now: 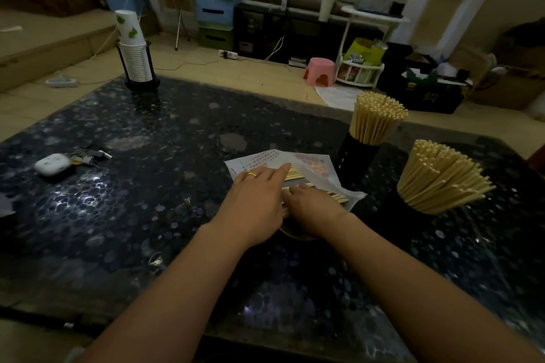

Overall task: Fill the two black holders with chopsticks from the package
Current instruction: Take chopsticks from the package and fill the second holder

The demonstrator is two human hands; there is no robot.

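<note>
- The dark pebble-patterned glossy tabletop fills most of the view; its far edge runs from 10 o'clock to 2 o'clock, and its near edge lies at 6 o'clock under the forearms.
- The widest bare stretch of table lies from 7 to 10 o'clock, between the hands and a small white rounded case with a bunch of keys at 9 o'clock.
- At the centre lies the thin white plastic package printed with red dots; the print is too blurred to read.
- The left hand, with a gold ring, rests flat with straight fingers on the package and the pale wooden loose chopsticks showing in its opening.
- The right hand lies just beside it with fingers bent over the same chopsticks; whether it grips them cannot be told.
- At 2 o'clock, touching the package, stands the far black perforated cylindrical holder, packed with upright chopsticks.
- At 3 o'clock the near black holder is also full, its chopsticks fanning outward.
- At 11 o'clock, on the far edge, a stack of white paper cups with green marks sits in a black rack.
- Beyond lie a tan tiled floor, a pink plastic stool at 1 o'clock, cables and storage boxes.
</note>
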